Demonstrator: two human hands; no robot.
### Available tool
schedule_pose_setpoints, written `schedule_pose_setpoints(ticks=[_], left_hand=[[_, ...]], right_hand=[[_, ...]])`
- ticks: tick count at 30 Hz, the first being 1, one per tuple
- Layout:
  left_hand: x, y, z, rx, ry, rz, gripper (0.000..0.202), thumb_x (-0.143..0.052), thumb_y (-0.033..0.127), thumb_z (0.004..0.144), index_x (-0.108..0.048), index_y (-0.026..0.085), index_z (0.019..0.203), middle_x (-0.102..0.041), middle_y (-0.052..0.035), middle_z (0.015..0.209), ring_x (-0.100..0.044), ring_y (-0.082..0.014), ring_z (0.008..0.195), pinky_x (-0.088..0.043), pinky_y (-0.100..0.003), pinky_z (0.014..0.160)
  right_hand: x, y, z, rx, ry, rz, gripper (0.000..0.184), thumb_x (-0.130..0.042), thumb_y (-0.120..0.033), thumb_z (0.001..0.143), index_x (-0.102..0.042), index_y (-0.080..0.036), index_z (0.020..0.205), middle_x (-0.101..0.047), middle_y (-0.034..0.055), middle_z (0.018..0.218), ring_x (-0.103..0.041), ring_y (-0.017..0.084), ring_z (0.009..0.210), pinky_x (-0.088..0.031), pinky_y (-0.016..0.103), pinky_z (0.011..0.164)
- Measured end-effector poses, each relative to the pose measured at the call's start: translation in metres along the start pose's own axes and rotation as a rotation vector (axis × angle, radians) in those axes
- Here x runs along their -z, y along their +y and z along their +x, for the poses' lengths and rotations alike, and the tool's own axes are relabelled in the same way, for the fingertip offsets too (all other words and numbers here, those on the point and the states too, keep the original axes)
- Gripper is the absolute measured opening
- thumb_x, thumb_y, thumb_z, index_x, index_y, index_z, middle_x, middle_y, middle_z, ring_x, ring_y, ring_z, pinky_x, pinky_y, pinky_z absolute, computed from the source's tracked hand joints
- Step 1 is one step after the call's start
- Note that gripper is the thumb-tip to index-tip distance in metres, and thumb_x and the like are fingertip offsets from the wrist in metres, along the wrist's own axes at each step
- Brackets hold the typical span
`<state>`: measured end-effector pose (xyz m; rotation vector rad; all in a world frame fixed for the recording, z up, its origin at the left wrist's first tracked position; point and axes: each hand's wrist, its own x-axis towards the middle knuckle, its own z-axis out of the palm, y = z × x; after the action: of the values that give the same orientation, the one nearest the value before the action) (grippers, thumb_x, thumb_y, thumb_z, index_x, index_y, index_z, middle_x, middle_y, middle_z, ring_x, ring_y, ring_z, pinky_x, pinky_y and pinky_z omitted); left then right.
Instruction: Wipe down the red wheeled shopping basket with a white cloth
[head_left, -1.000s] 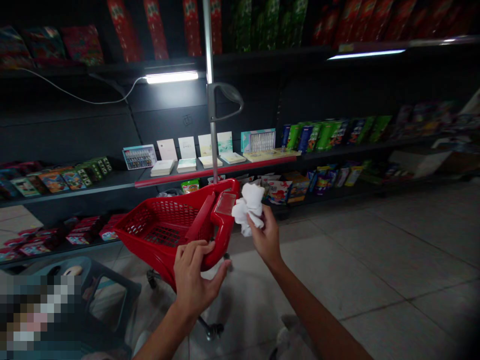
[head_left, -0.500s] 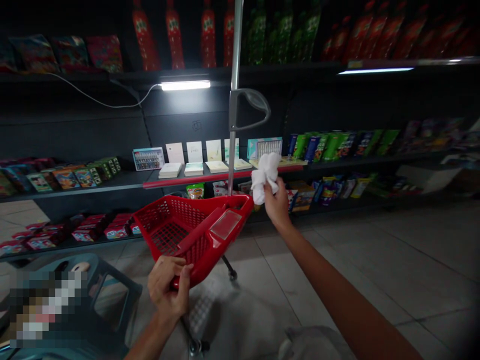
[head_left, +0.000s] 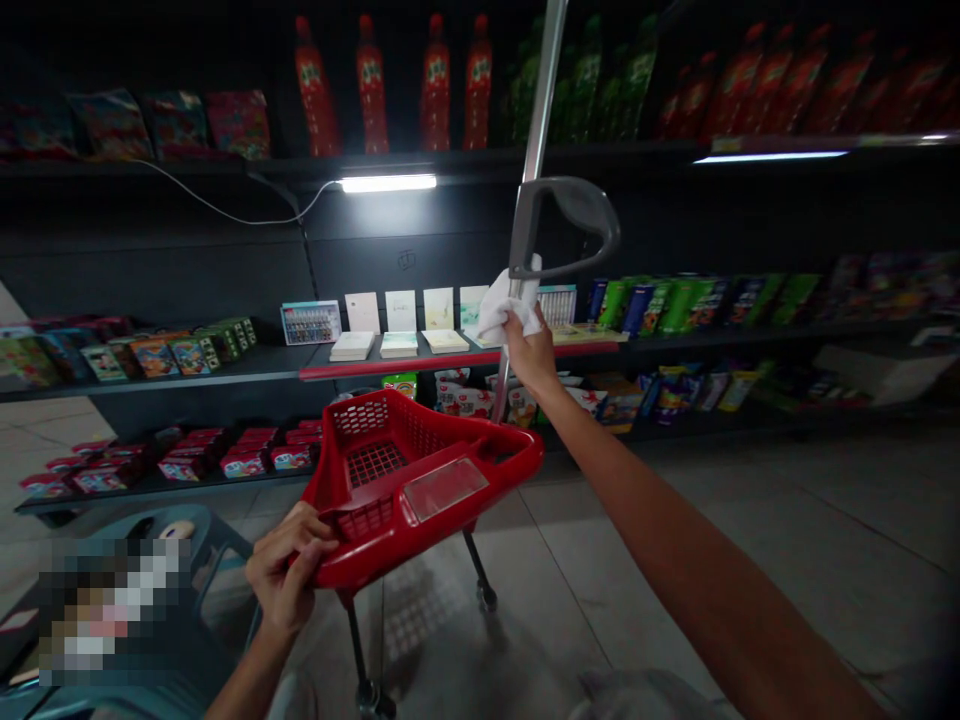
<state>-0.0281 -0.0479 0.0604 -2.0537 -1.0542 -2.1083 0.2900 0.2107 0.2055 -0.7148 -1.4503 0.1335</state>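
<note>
Dark shelves (head_left: 259, 368) — red cart (head_left: 405, 470) in front

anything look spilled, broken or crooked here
Only the pole stands out: it leans to the right in the picture as it rises by the cart, though the wide camera view may cause that. The cloth is bunched against it. I see no spill or clear damage.

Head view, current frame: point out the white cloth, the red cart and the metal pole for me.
White cloth (head_left: 494, 306): head view, on its left part.
Red cart (head_left: 409, 545): head view, on its near edge.
Metal pole (head_left: 544, 90): head view, on its upper stretch.
</note>
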Motion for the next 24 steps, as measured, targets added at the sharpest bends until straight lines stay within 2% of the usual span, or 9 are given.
schedule_pose_setpoints(ticks=[4, 7, 10, 16, 19, 21, 24], left_hand=[[0.018, -0.017, 0.003, 0.007, 0.038, -0.083, 0.026, -0.059, 0.023, 0.087, -0.066, 0.019, 0.062, -0.059, -0.0007, 0.058, -0.057, -0.0161, 0.06, -0.047, -0.036, 0.066], [0.031, -0.028, 0.004, 0.024, 0.099, 0.065, 0.032, -0.057, 0.032, 0.089, -0.064, 0.02, 0.06, -0.059, -0.0024, 0.06, -0.059, -0.0192, 0.068, -0.05, -0.04, 0.074], [0.045, -0.034, 0.01, 0.061, 0.084, 0.223, 0.041, -0.048, 0.039, 0.094, -0.062, 0.02, 0.06, -0.06, -0.0045, 0.065, -0.061, -0.0209, 0.076, -0.051, -0.041, 0.078], [0.067, -0.041, 0.026, 0.026, 0.097, 0.48, 0.044, -0.037, 0.038, 0.101, -0.065, 0.019, 0.073, -0.071, -0.0082, 0.084, -0.064, -0.0227, 0.093, -0.047, -0.045, 0.096], [0.066, -0.04, 0.03, 0.052, 0.204, 0.647, 0.033, -0.041, 0.034, 0.101, -0.068, 0.017, 0.091, -0.072, -0.0121, 0.105, -0.063, -0.0248, 0.107, -0.045, -0.048, 0.102], [0.059, -0.031, 0.031, -0.018, 0.248, 0.706, 0.023, -0.048, 0.03, 0.099, -0.067, 0.017, 0.1, -0.071, -0.0133, 0.112, -0.062, -0.0264, 0.113, -0.045, -0.05, 0.103], [0.037, -0.002, 0.033, -0.217, 0.15, 0.657, 0.016, -0.055, 0.021, 0.093, -0.066, 0.021, 0.105, -0.072, -0.0107, 0.111, -0.062, -0.027, 0.115, -0.047, -0.051, 0.103]], right_hand=[[0.01, -0.008, -0.008, 0.075, -0.074, 0.07, 0.046, -0.041, -0.063, 0.098, -0.062, -0.023, 0.103, -0.07, 0.0058, 0.102, -0.065, 0.019, 0.101, -0.05, 0.035, 0.099], [0.017, -0.017, -0.015, 0.082, -0.114, 0.103, 0.051, -0.04, -0.067, 0.097, -0.063, -0.021, 0.103, -0.069, 0.0069, 0.101, -0.064, 0.02, 0.102, -0.049, 0.035, 0.1], [0.023, -0.03, -0.027, 0.071, -0.133, 0.119, 0.055, -0.041, -0.069, 0.096, -0.063, -0.02, 0.105, -0.069, 0.0086, 0.103, -0.063, 0.021, 0.105, -0.048, 0.036, 0.102], [0.026, -0.055, -0.065, -0.039, -0.179, 0.123, 0.055, -0.041, -0.07, 0.096, -0.063, -0.02, 0.106, -0.069, 0.0091, 0.107, -0.063, 0.022, 0.108, -0.048, 0.037, 0.102], [0.023, -0.063, -0.09, -0.096, -0.229, 0.116, 0.056, -0.039, -0.071, 0.096, -0.063, -0.021, 0.105, -0.069, 0.0084, 0.104, -0.064, 0.022, 0.103, -0.05, 0.037, 0.098], [0.021, -0.068, -0.107, -0.108, -0.273, 0.099, 0.057, -0.038, -0.071, 0.096, -0.064, -0.021, 0.104, -0.07, 0.0092, 0.102, -0.065, 0.023, 0.102, -0.051, 0.038, 0.097], [0.017, -0.078, -0.13, -0.099, -0.334, 0.065, 0.057, -0.034, -0.067, 0.099, -0.064, -0.019, 0.101, -0.071, 0.0104, 0.099, -0.066, 0.023, 0.099, -0.052, 0.038, 0.095]])
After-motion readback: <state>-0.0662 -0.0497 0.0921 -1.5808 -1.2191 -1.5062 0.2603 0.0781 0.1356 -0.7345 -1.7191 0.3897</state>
